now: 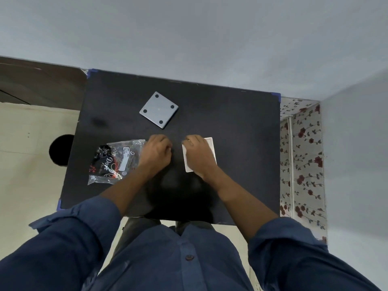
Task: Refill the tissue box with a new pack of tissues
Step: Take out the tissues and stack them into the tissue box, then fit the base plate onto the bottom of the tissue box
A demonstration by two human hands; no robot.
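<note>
A: Status?
B: Right hand (pixel 199 153) lies flat, fingers loosely spread, on a white flat item (pixel 211 148), probably the tissues. Left hand (pixel 156 153) is curled, touching the plastic pack (pixel 117 160); can't tell whether it grips.
A: Box?
B: Grey square piece (pixel 159 109) sits further back on the table (pixel 241 133), likely the base. Pin the stack square before lifting.

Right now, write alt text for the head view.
Seen from above, a person's right hand presses on a white tissue stack on a black table, while the left hand touches a crinkled plastic pack. A grey square plate with four dots lies beyond.
</note>
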